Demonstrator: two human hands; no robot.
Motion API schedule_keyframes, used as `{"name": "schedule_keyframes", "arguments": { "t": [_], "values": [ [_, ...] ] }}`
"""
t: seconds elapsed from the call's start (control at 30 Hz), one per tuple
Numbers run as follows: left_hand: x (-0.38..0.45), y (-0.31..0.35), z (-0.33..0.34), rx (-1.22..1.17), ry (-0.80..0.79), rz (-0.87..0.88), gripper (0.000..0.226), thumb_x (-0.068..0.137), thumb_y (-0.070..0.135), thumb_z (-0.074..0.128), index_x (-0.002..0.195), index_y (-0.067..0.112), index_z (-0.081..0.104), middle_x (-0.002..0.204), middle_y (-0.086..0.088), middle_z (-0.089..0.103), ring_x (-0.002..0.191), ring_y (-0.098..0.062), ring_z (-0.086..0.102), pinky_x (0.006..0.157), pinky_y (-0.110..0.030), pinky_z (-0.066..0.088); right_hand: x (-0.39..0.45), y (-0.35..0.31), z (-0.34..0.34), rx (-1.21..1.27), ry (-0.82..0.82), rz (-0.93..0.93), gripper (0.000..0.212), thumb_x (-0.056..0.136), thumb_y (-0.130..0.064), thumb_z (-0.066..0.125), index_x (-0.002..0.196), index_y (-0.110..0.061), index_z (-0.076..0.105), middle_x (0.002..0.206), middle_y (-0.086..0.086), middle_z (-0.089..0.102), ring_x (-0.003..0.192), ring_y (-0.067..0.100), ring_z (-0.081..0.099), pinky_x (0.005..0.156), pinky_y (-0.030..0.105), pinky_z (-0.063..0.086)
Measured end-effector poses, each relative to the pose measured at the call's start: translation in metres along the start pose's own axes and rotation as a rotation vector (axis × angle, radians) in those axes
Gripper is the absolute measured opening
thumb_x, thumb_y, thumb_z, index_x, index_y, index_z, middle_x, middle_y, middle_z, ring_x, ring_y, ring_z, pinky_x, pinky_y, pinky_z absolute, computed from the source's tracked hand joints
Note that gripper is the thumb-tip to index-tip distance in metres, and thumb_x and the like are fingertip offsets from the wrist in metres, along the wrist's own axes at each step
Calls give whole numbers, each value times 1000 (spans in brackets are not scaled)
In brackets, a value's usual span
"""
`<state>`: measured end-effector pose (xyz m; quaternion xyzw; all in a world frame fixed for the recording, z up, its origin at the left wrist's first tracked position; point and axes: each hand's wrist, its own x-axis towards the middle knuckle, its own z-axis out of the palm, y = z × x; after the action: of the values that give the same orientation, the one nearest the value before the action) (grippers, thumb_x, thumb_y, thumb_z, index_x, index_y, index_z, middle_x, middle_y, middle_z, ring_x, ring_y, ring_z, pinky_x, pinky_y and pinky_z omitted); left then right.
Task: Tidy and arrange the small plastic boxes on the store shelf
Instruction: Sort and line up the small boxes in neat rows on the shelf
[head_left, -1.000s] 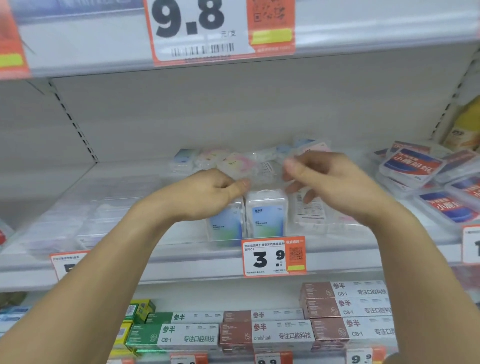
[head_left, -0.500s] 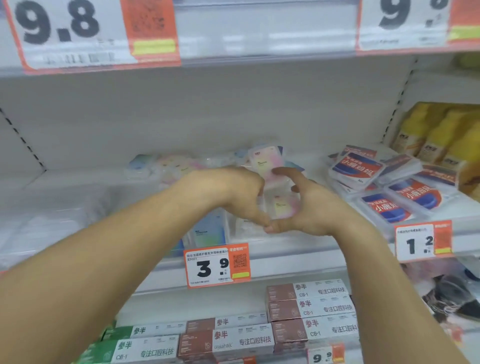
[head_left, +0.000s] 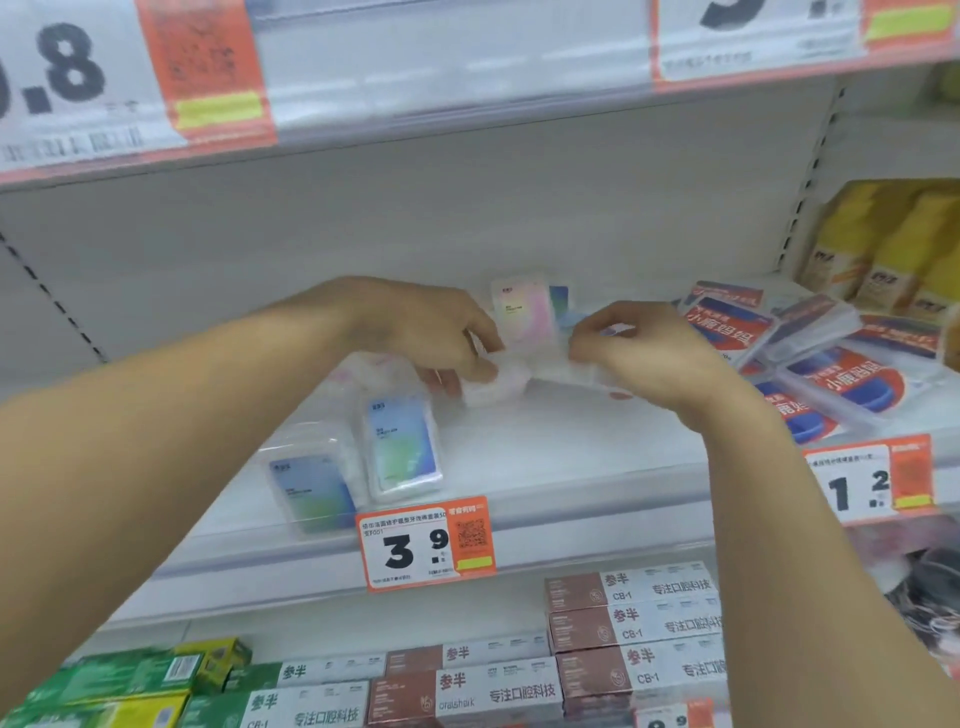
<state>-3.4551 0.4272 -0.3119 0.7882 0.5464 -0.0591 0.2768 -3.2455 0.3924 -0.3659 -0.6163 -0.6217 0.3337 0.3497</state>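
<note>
Reaching deep onto the shelf (head_left: 571, 447), your left hand (head_left: 431, 332) and right hand (head_left: 639, 348) each pinched an end of a clear plastic box (head_left: 511, 379) lying crosswise between them, behind the two upright blue boxes (head_left: 400, 447) at the front edge.

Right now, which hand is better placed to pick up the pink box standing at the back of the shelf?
Probably the left hand. Its fingers lie right beside the pink box, nearly touching its left edge. The right hand is a little farther off and already pinches a clear box.
</note>
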Motion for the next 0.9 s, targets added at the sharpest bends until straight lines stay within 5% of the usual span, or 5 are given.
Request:
{"name": "schedule_keyframes", "arguments": {
  "t": [0.2,0.4,0.53,0.7,0.9],
  "values": [
    [-3,-18,1,-236,32,-55,29,103,27,40,114,15,64,107,-2,70,95,-24,70,88,-36,54,-10,-4,-13,325,56,137,45,96,-51,46,84,-13,67,85,6,75,71,27,75,55,36,60],
    [-5,-4,10,-166,98,5,41,86,55,59,106,20,67,104,2,70,96,-19,68,82,-35,58,-15,3,-14,251,-98,56,41,65,-31,80,103,-18,72,109,7,68,99,19,65,84,36,57],
    [-8,3,7,-168,83,87,24,92,31,61,106,13,70,103,1,73,96,-16,69,82,-39,59,-21,5,-12,-39,-245,51,79,58,-15,90,126,-32,55,121,-4,62,105,14,61,95,35,51],
    [-11,-1,11,-186,36,95,28,97,34,54,119,19,62,113,3,68,103,-12,65,88,-41,57,-20,9,-4,-268,-297,122,129,36,-41,99,147,-33,34,128,-5,56,120,22,55,104,43,45],
    [-15,-4,14,-235,26,91,29,98,35,51,121,19,59,116,1,68,104,-12,65,92,-41,55,-20,5,-3,54,-205,84,69,66,-34,90,125,-23,57,102,1,69,88,17,67,73,33,56]
  ]
}}
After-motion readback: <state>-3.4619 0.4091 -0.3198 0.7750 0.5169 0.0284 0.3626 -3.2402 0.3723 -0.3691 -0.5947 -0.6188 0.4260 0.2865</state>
